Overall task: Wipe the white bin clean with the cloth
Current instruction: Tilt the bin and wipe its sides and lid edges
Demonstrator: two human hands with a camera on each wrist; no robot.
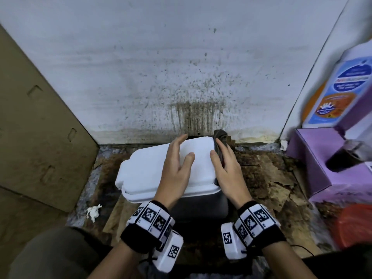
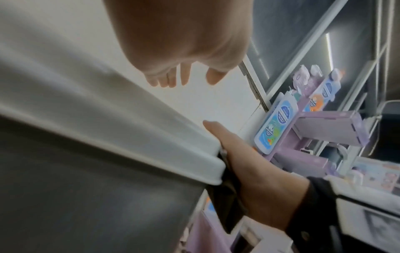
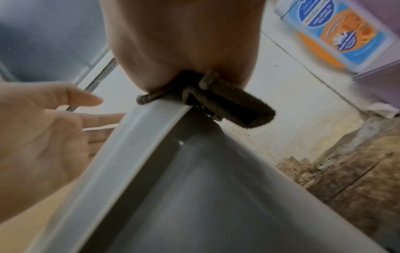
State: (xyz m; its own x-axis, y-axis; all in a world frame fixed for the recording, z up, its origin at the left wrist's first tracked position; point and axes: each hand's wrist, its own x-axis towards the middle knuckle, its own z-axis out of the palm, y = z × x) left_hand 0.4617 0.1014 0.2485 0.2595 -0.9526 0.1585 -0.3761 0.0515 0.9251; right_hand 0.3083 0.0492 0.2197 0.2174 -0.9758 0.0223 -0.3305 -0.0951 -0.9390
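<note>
Nearest us, our two wrists carry black bands with white marker blocks. Past them stands the bin (image 1: 161,178), grey in the body with a white lid, on a floor (image 1: 261,178) of torn, stained cardboard, close against the wall (image 1: 181,57).

Our left hand (image 1: 175,168) is over the middle of the bin's lid with its fingers straight and spread; in the left wrist view they look raised off the lid, so this grip is slack and holds nothing. Our right hand (image 1: 225,170) lies along the bin's right edge, thumb on the lid, and presses the cloth (image 1: 219,137) against that edge. The dark cloth pokes out past the fingertips at the bin's far right corner and shows again under the palm nearer us. Whether the fingers curl round it we cannot tell.

Left of the bin a crumpled tissue (image 1: 93,212) lies on the floor, with a cardboard sheet (image 1: 40,127) beyond. Right of the bin are purple boxes (image 1: 322,158) and a bottle (image 1: 338,87). Behind the bin the wall is spattered with brown stains.
</note>
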